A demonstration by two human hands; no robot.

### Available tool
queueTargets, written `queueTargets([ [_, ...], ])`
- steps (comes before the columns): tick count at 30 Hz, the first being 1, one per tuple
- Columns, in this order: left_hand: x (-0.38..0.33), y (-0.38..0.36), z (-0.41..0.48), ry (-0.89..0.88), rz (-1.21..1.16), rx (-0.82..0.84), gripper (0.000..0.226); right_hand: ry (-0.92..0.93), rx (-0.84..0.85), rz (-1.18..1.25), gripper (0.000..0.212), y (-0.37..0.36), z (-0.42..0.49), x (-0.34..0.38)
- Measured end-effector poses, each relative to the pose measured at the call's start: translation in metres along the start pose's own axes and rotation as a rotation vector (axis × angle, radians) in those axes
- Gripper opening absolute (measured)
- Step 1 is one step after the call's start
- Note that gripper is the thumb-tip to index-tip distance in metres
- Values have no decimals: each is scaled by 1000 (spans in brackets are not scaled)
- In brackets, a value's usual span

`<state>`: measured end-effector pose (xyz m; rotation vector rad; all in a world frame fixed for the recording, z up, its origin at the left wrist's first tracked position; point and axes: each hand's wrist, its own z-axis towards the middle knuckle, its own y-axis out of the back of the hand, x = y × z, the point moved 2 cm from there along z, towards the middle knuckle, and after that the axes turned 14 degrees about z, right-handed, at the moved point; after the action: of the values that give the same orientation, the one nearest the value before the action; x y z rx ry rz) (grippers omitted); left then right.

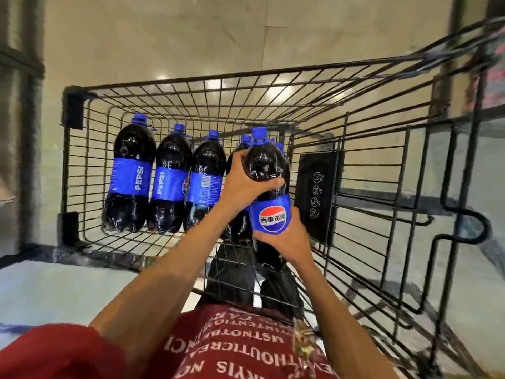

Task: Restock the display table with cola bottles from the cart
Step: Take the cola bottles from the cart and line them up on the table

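Observation:
A black wire cart [207, 86] stands in front of me, seen from above. Several big cola bottles with blue caps and blue labels lie side by side on its floor, among them one at the far left [129, 176] and one beside it [169, 181]. I hold one cola bottle [269, 192] raised above the others. My left hand [246, 184] grips its dark upper part. My right hand [281, 236] grips it below the blue label. Behind my left hand another bottle [240, 149] is partly hidden.
A black plate with warning signs [317, 195] is fixed to the cart's right wall. The folded child-seat frame [451, 222] juts out at the right. Pale floor tiles [191, 36] surround the cart. A dark post [30, 105] stands at the left.

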<state>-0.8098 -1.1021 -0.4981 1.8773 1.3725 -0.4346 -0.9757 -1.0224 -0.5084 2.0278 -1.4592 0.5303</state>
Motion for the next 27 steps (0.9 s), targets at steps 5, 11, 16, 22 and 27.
queueTargets([
  [5, -24, 38, -57, -86, -105, -204, 99, 189, 97, -71, 71, 7, -33, 45],
  [11, -36, 92, -150, -170, -174, -475, 96, 445, 260, -135, 61, -5, -89, 94],
  [16, -33, 139, -224, -189, -206, -711, 96, 580, 416, -231, 73, -37, -133, 127],
  [22, -28, 190, -305, -197, -323, -948, 99, 729, 581, -321, 81, -86, -184, 168],
  [27, -12, 231, -369, -193, -364, -1175, 99, 867, 732, -403, 87, -143, -221, 193],
])
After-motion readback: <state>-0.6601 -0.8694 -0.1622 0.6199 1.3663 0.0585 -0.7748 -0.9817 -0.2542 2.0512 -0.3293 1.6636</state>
